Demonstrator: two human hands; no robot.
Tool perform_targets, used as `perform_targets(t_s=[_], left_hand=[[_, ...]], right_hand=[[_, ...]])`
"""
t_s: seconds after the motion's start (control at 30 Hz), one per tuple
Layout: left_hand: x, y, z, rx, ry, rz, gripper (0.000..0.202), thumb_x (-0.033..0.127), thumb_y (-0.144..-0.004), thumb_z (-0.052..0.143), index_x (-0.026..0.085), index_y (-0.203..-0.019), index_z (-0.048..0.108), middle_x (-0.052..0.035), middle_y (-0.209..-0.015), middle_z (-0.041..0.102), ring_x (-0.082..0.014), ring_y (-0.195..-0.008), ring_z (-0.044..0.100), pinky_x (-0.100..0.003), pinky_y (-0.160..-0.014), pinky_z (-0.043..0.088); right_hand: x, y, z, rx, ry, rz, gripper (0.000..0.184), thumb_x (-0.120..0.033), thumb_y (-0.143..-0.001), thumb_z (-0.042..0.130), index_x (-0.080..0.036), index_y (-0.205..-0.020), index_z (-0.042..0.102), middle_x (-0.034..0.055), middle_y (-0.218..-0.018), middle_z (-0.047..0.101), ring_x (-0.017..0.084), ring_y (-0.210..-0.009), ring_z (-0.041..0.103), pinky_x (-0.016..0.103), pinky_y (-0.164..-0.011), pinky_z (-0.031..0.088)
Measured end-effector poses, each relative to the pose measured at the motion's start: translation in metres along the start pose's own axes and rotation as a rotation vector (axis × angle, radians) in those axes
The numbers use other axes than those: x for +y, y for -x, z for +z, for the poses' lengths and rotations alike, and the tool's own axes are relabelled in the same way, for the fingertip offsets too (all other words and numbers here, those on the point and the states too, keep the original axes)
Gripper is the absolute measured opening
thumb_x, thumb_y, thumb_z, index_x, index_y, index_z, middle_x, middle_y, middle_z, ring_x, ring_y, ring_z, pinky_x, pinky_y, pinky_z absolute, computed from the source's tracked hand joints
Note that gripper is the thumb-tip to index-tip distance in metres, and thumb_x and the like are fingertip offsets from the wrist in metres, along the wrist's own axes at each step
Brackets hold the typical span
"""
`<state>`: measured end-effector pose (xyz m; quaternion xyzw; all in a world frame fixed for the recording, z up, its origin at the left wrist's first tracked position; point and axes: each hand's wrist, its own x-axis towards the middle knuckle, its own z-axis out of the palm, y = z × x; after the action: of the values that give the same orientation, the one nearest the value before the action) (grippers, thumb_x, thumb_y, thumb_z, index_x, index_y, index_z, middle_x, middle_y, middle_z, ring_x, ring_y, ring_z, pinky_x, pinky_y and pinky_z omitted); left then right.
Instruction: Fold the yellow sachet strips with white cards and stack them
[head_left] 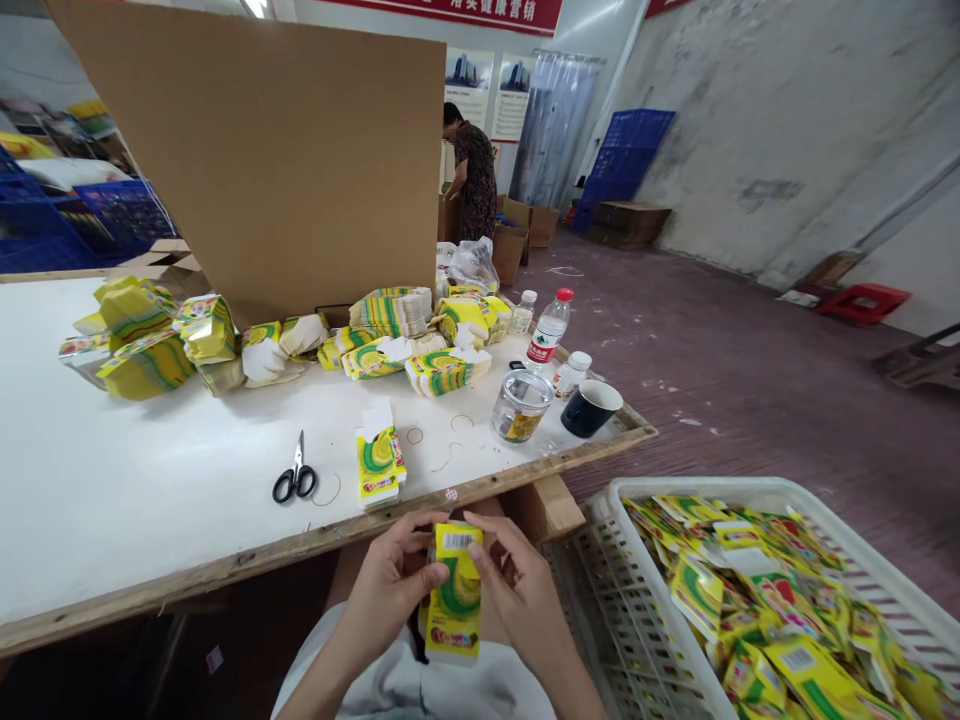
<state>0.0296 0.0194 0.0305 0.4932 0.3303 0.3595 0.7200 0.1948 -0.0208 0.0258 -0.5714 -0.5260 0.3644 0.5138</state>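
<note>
Over my lap, below the table's front edge, I hold a small yellow and green carton (455, 595) with a barcode at its top. My left hand (390, 590) grips its left side with thumb and fingers closed on it. My right hand (517, 590) pinches the top right flap. Just above, on the white table (112, 490), lies a short stack of flat cartons of the same kind (380, 465). To my right stands a white plastic crate (600, 500) with several finished yellow-green cartons (772, 610) in it.
Black scissors (295, 478) and rubber bands lie near the table edge. Heaps of flat cartons (142, 340) sit along the back by a tall cardboard sheet (262, 150). A glass jar (520, 405), dark cup (591, 407) and water bottle (549, 330) stand at the right corner. A person (471, 175) works behind.
</note>
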Motion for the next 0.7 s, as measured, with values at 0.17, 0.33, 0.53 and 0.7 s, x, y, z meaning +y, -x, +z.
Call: perform_targets(t_s=[0.17, 0.33, 0.53, 0.7], left_hand=[[-0.004, -0.014, -0.008, 0.102, -0.415, 0.223, 0.040, 0.027, -0.088, 0.064, 0.022, -0.127, 0.059, -0.0144, -0.131, 0.067, -0.0308, -0.121, 0.063, -0.045, -0.101, 0.051], [-0.009, -0.038, -0.055, 0.426, -1.063, 0.376, 0.066, 0.025, -0.084, 0.065, 0.015, -0.146, 0.042, -0.0204, -0.154, 0.043, -0.0358, -0.146, 0.032, -0.066, -0.119, 0.011], [-0.026, -0.046, -0.070, 0.393, -1.071, 0.385, 0.047, 0.014, -0.083, 0.061, 0.019, -0.130, 0.063, -0.0138, -0.140, 0.061, -0.0321, -0.135, 0.051, -0.058, -0.116, 0.034], [-0.015, -0.030, -0.063, 0.396, -1.011, 0.479, 0.032, 0.018, -0.092, 0.052, 0.026, -0.112, 0.075, -0.0068, -0.123, 0.074, -0.0261, -0.118, 0.067, -0.046, -0.107, 0.050]], right_hand=[[0.003, 0.011, -0.017, 0.557, -0.266, 0.044, 0.027, -0.037, -0.081, 0.073, -0.022, -0.102, 0.063, 0.0013, -0.084, 0.072, 0.017, -0.065, 0.067, 0.027, -0.060, 0.053], [0.016, 0.018, -0.045, 1.064, -0.588, -0.036, 0.033, -0.039, -0.075, 0.080, -0.027, -0.099, 0.061, -0.0015, -0.095, 0.072, 0.016, -0.077, 0.069, 0.031, -0.073, 0.054], [0.032, 0.004, 0.005, 0.555, -0.490, 0.361, 0.046, -0.051, -0.061, 0.085, -0.017, -0.089, 0.071, 0.0014, -0.071, 0.072, 0.015, -0.061, 0.063, 0.027, -0.061, 0.052], [0.015, -0.027, 0.045, 0.300, -0.482, 0.312, 0.043, -0.056, -0.072, 0.075, -0.015, -0.084, 0.076, 0.0051, -0.068, 0.072, 0.016, -0.055, 0.059, 0.024, -0.048, 0.044]])
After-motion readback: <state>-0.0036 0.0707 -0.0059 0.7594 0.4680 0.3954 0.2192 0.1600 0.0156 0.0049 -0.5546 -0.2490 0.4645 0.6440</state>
